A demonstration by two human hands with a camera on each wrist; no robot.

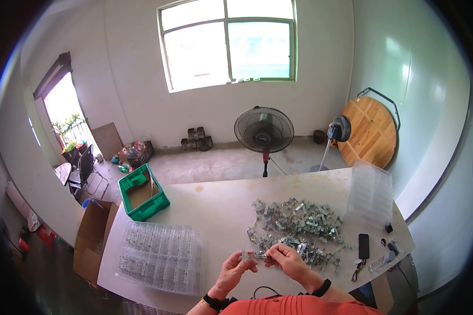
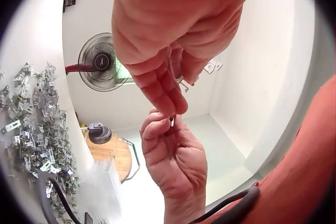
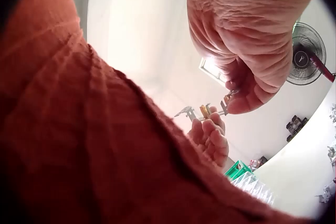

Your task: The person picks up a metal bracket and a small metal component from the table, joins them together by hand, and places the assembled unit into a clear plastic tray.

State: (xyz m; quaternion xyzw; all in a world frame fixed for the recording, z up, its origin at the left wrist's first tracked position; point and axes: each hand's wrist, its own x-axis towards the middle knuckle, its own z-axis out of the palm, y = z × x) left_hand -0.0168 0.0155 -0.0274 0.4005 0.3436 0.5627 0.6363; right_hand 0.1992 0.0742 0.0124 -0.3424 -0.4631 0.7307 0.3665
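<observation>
A small silver metal part with a brass-coloured section is held between my two hands, above the near edge of the table. My left hand pinches it toward one end, where a forked silver tip sticks out past the fingers. At the other end the fingertips and thumb of my right hand grip it, partly hiding it. Just beyond the hands spreads a pile of similar small metal parts. Left of the hands, stacked clear compartment trays hold rows of small parts.
A green crate stands at the table's back left, beside an open cardboard box. On the right are stacked clear trays, a black phone, keys and a clear bottle. A fan stands behind the table.
</observation>
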